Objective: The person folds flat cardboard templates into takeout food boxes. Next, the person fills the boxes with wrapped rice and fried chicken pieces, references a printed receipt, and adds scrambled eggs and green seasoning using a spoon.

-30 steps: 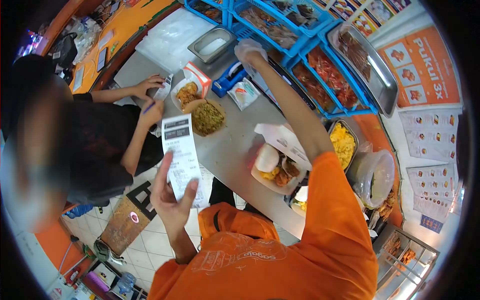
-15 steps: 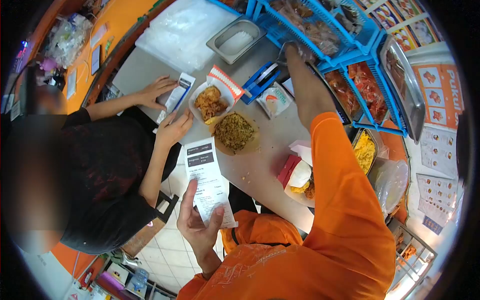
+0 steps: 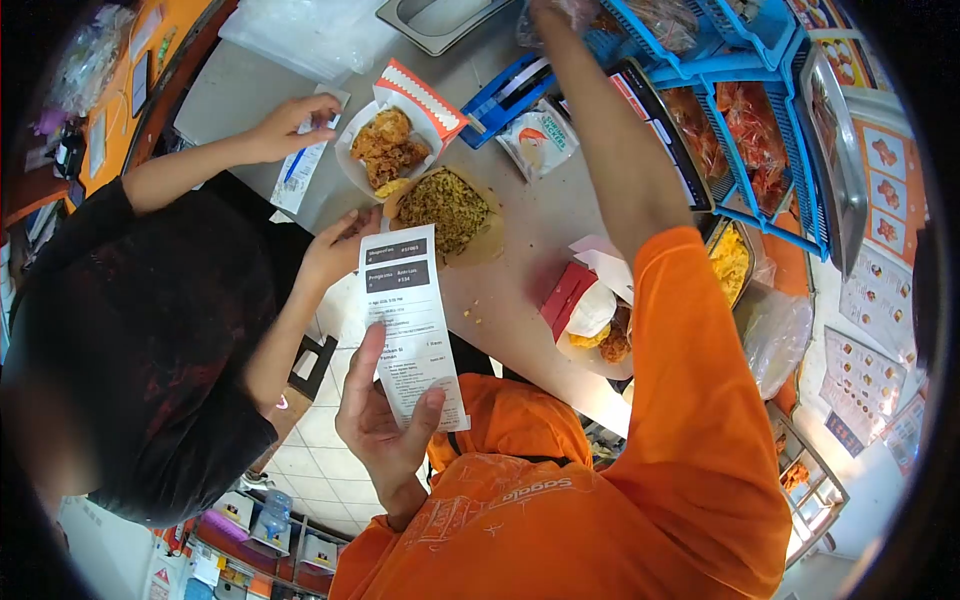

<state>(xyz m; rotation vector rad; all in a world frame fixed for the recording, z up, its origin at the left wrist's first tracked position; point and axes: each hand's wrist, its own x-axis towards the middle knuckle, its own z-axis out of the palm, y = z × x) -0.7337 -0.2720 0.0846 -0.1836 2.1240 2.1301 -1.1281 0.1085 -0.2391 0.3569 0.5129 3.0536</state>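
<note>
Receipt (image 3: 412, 330): 1, in left hand (image 3: 385, 425) | white packet (image 3: 538, 142): 1

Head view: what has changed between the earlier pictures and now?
The co-worker's right hand has let go of the thin blue pen, which now lies on the narrow white paper slip, and has moved towards the table, beside the round, green-flecked food. The person's left hand still holds the long white printed receipt, and the plastic-covered right hand stays by the blue plastic baskets.
</note>
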